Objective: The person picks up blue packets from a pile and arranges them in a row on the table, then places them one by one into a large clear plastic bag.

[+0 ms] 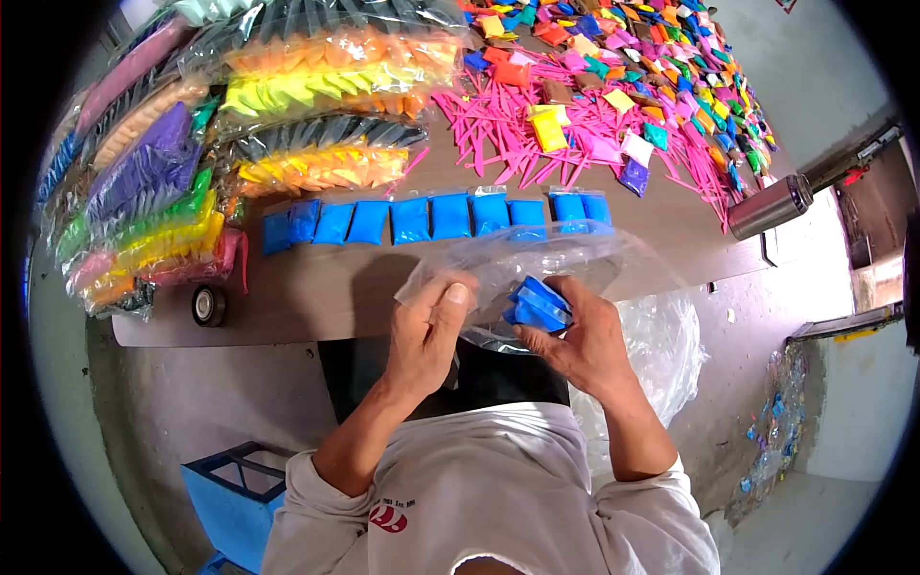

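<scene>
My left hand (433, 321) pinches the edge of a clear plastic bag (613, 254) between thumb and fingers, near the table's front edge. In my right hand (585, 331) is a small stack of blue packets (539, 307), gripped between thumb and fingers at the bag; whether the stack is inside the bag or behind its film is hard to tell. Just beyond both hands, a row of blue packets (410, 221) lies side by side across the table (278, 316).
Bagged packets in many colours (316, 86) are piled at the left. Pink plastic sticks (489, 125) and loose coloured packets (652, 48) cover the back right. A metal flask (771, 206) lies at the right edge, a tape roll (208, 306) at the left. A blue stool (235, 498) stands below.
</scene>
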`<action>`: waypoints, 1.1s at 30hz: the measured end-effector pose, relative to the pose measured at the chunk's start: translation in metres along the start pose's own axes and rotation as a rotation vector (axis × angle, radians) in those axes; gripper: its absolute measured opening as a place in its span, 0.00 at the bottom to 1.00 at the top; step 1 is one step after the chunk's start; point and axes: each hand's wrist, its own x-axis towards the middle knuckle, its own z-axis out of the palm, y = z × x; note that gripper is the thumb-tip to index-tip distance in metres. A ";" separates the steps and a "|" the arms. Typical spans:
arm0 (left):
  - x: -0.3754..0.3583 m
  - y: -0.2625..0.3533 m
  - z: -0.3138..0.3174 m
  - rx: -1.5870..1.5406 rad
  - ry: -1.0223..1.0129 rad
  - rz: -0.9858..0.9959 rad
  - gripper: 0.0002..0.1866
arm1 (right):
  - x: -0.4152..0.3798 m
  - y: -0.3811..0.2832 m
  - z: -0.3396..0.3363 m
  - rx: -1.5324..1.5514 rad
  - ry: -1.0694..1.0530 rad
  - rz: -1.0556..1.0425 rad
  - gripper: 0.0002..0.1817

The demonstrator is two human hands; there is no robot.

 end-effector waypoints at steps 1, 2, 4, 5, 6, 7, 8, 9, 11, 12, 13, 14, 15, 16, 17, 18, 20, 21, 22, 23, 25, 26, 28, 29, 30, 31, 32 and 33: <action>0.000 -0.004 -0.001 0.013 -0.012 0.024 0.16 | 0.002 0.000 0.000 0.002 -0.001 0.001 0.28; 0.000 -0.006 -0.002 0.026 -0.023 0.049 0.15 | 0.005 -0.001 -0.001 -0.021 -0.034 0.033 0.28; 0.000 -0.005 -0.004 0.045 -0.045 0.051 0.15 | 0.010 -0.002 -0.001 -0.041 -0.064 0.067 0.28; 0.000 -0.004 -0.006 0.062 -0.066 0.054 0.15 | 0.014 -0.002 0.001 -0.050 -0.069 0.065 0.27; 0.000 -0.006 -0.008 0.066 -0.071 0.055 0.15 | 0.016 -0.002 0.002 -0.058 -0.072 0.064 0.26; -0.001 -0.009 -0.010 0.083 -0.103 0.089 0.16 | 0.018 0.000 0.004 -0.054 -0.067 0.065 0.26; -0.001 -0.012 -0.013 0.102 -0.135 0.122 0.17 | 0.019 0.002 0.006 -0.047 -0.076 0.077 0.26; -0.001 -0.014 -0.017 0.106 -0.140 0.123 0.17 | 0.020 0.004 0.008 -0.040 -0.087 0.088 0.26; -0.003 -0.017 -0.023 0.122 -0.175 0.127 0.20 | 0.023 0.007 0.008 -0.024 -0.097 0.104 0.27; -0.004 -0.021 -0.026 0.124 -0.181 0.127 0.20 | 0.025 0.009 0.008 -0.013 -0.110 0.118 0.28; -0.005 -0.026 -0.030 0.136 -0.195 0.135 0.21 | 0.026 0.012 0.010 -0.010 -0.107 0.120 0.28; -0.006 -0.030 -0.032 0.148 -0.207 0.143 0.21 | 0.027 0.015 0.012 0.044 -0.077 0.101 0.29; -0.006 -0.031 -0.032 0.151 -0.211 0.141 0.21 | 0.028 0.018 0.015 0.098 -0.046 0.084 0.30; -0.006 -0.031 -0.032 0.136 -0.203 0.135 0.22 | 0.029 0.020 0.017 0.102 -0.044 0.087 0.30; -0.006 -0.031 -0.032 0.122 -0.194 0.129 0.23 | 0.030 0.021 0.019 0.095 -0.051 0.095 0.30; -0.006 -0.031 -0.031 0.124 -0.195 0.128 0.23 | 0.031 0.021 0.021 0.087 -0.058 0.102 0.30; -0.003 -0.029 -0.026 0.088 -0.149 0.080 0.22 | 0.031 0.016 0.024 0.057 -0.084 0.128 0.29; -0.002 -0.030 -0.023 0.087 -0.148 0.079 0.22 | 0.032 0.013 0.026 0.025 -0.110 0.154 0.28; -0.001 -0.031 -0.020 0.064 -0.109 0.050 0.21 | 0.031 0.014 0.030 0.024 -0.112 0.154 0.28; 0.000 -0.032 -0.018 0.041 -0.072 0.021 0.21 | 0.029 0.016 0.037 0.076 -0.090 0.125 0.27; 0.003 -0.031 -0.018 0.033 -0.070 0.027 0.21 | 0.029 0.014 0.041 0.129 -0.067 0.096 0.26; 0.003 -0.031 -0.018 0.026 -0.070 0.034 0.20 | 0.029 0.008 0.039 0.149 -0.142 0.129 0.25; 0.003 -0.032 -0.019 0.033 -0.070 0.027 0.21 | 0.030 0.006 0.037 0.172 -0.219 0.164 0.24; 0.003 -0.033 -0.019 0.038 -0.068 0.022 0.21 | 0.033 0.007 0.036 0.111 -0.261 0.088 0.23; 0.003 -0.032 -0.018 0.038 -0.071 0.019 0.21 | 0.035 0.008 0.035 0.051 -0.304 0.013 0.21; 0.003 -0.031 -0.018 0.040 -0.059 0.021 0.22 | 0.038 0.006 0.034 0.053 -0.303 0.015 0.21; 0.004 -0.030 -0.017 0.041 -0.046 0.023 0.22 | 0.041 0.000 0.030 -0.052 -0.325 -0.014 0.22; 0.004 -0.030 -0.017 0.041 -0.046 0.023 0.22 | 0.043 -0.004 0.029 -0.158 -0.345 -0.044 0.23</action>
